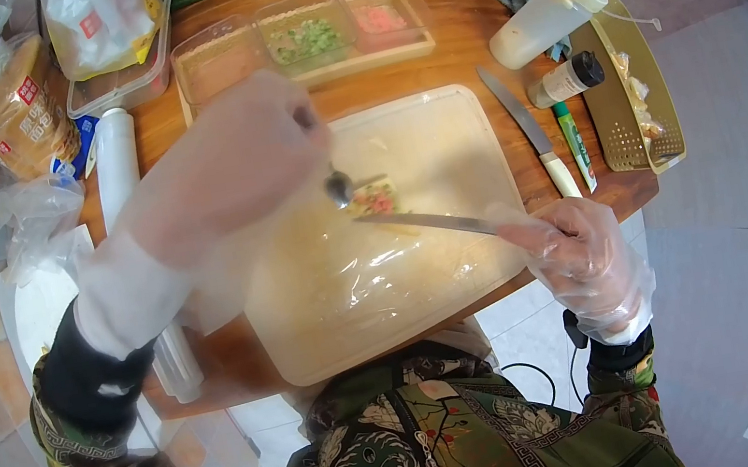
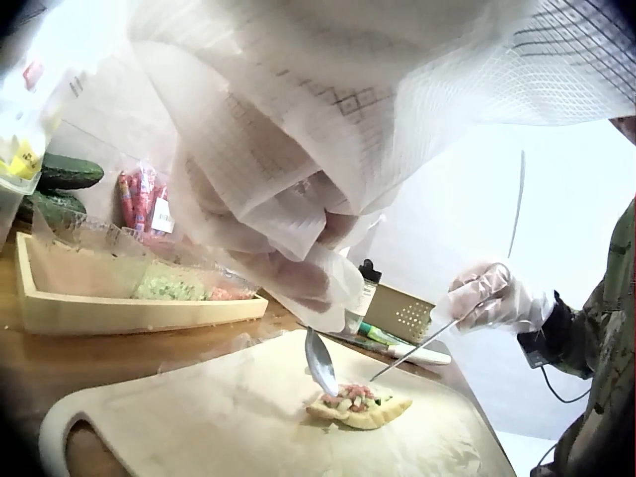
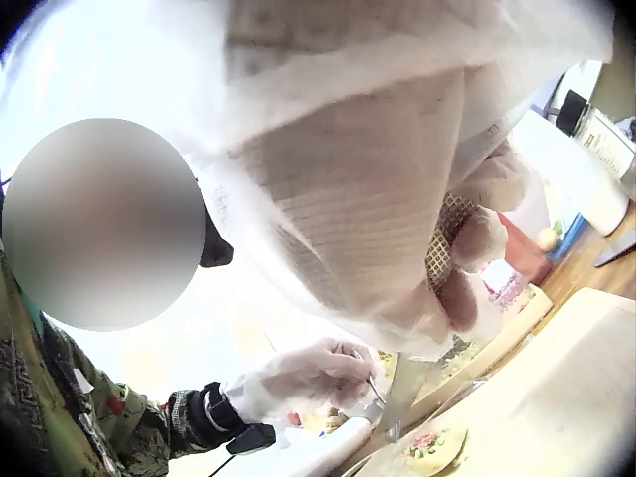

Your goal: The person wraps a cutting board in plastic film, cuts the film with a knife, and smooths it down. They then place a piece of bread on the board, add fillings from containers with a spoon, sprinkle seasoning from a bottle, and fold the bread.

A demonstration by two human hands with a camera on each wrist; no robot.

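My left hand (image 1: 235, 158), in a clear plastic glove, holds a metal spoon (image 2: 319, 362), its bowl pointing down at a small piece of bread (image 2: 363, 415). Diced pink and green filling (image 1: 376, 199) lies on that bread, which rests on the white cutting board (image 1: 388, 319). In my gloved right hand (image 1: 588, 258) I grip a knife (image 1: 436, 222); its tip reaches the near edge of the filling. The right wrist view shows a patterned gold handle (image 3: 444, 238) between my fingers. The left hand is blurred in the head view.
Behind the board stands a tray (image 1: 339, 71) with chopped green and pink pieces in compartments. A second knife (image 1: 520, 117) lies right of the board, beside a shaker (image 1: 563, 80), squeeze bottle (image 1: 545, 19) and basket (image 1: 602, 99). A white roll (image 1: 117, 157) and bagged bread (image 1: 26, 108) are at left.
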